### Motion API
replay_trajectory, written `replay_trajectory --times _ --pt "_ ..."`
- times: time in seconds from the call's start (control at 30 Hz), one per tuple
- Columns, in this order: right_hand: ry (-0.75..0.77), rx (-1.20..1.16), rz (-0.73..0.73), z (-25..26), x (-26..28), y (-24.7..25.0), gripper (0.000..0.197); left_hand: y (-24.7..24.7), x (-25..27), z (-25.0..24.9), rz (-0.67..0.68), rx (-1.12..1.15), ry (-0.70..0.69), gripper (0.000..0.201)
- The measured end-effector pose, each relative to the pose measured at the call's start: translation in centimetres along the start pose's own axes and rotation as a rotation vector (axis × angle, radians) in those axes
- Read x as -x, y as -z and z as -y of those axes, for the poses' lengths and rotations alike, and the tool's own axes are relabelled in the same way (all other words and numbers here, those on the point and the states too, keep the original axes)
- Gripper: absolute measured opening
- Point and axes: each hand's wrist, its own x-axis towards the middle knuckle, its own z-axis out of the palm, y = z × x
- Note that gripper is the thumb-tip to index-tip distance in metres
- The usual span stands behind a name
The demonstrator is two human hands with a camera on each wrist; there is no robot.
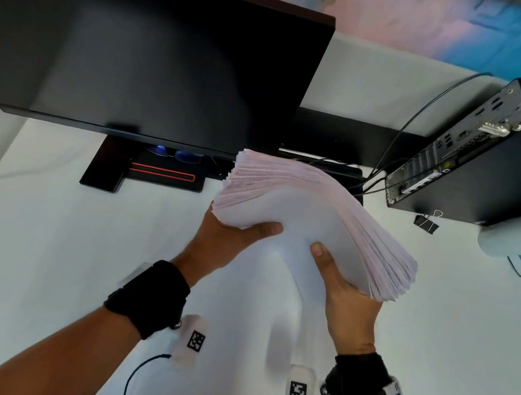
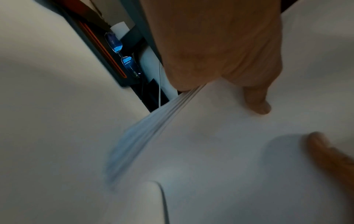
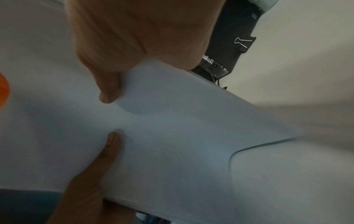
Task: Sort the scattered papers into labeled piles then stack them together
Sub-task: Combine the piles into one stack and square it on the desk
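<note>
A white desk (image 1: 35, 244) carries a dark monitor (image 1: 139, 47) at the far left and a black computer case (image 1: 510, 154) at the far right, with a small binder clip (image 1: 426, 222) lying just in front of the case. Above the middle of the desk, a thick stack of papers (image 1: 312, 213) is held in the air, not touching the surface.

The main risk, I think, is that the stack slides apart. The sheets are already fanned at the far and right edges, and the bundle bends in an arch, so a weaker grip or a quick tilt could let the sheets slip out and scatter again. The far edge is also close to the lower edge of the monitor and could knock it.

The left hand (image 1: 227, 240) grips the near left corner, thumb on top and fingers hidden below. The right hand (image 1: 349, 300) grips the near right edge in the same way, thumb pressed on the top sheet. Both forearms reach forward, with black bands on the wrists.
</note>
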Motion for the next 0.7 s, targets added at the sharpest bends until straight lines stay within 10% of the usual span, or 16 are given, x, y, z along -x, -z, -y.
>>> replay_trajectory --times 0.33,0.7 --pt "0.094 -0.002 0.231 4.0 -1.4 3.6 0.063 3.0 -1.0 -5.0 0.373 0.057 0.049 0.060" --pt "0.141 -0.083 0.269 5.3 -0.1 3.9 0.069 2.6 -1.2 -6.5 0.455 0.042 -0.005 0.050"
